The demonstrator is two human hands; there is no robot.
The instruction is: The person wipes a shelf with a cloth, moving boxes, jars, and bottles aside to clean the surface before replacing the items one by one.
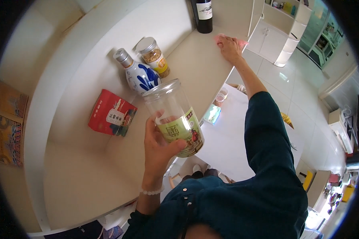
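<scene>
My left hand (159,147) grips a clear plastic jar (174,119) with a silver lid and a green label, held up above the shelf edge. Stretched to the far right, my right hand (229,48) presses a pink cloth (241,42) on the cream shelf board (199,55), fingers closed over it. Behind the jar stand a white and blue bottle (139,73) with a silver cap and a small jar (154,57) of brownish contents. A red box (112,113) sits left of the held jar. Near the cloth is a dark wine bottle (204,18).
Below the shelf lies a white table (231,139) with a tissue pack (212,114) and small containers (221,95). A white cabinet (273,40) stands on the tiled floor (303,99) beyond. Decorated brown boxes (8,123) fill the compartment at far left.
</scene>
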